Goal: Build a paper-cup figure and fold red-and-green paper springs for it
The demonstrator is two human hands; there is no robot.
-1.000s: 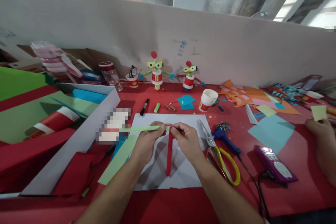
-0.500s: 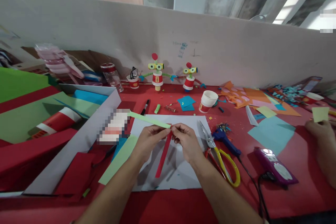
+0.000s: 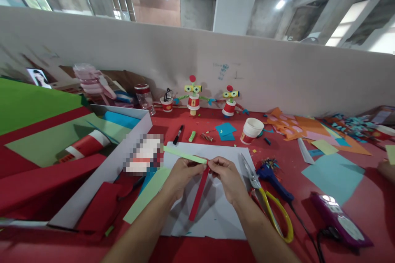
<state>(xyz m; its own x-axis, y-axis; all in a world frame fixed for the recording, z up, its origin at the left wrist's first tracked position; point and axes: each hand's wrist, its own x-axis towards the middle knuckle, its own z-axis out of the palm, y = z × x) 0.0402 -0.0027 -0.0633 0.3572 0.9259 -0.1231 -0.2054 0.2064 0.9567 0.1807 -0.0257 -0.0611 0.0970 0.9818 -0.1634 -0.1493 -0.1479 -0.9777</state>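
Two paper strips meet at one end between my fingertips, above a white sheet (image 3: 228, 222). The light green paper strip (image 3: 185, 155) runs out to the upper left, and the red paper strip (image 3: 199, 195) hangs down toward me. My left hand (image 3: 183, 174) pinches the joined end from the left. From the right, my right hand (image 3: 226, 172) pinches the same corner; its fingers partly hide the fold. Large scissors with yellow and red handles (image 3: 263, 197) lie just right of my right hand, beside a blue glue gun (image 3: 274, 181).
At the back stand two paper-cup figures (image 3: 193, 102) and a white-and-red paper cup (image 3: 252, 130). An open box (image 3: 101, 191) of coloured paper is on the left. A purple device (image 3: 341, 220) with a cable lies right. Another person's hand (image 3: 387, 170) shows at the right edge.
The view has tilted up and turned slightly left, so everything sits lower and further right. Both hands keep their pinch on the joined strips. The other person's hand has mostly left the view.
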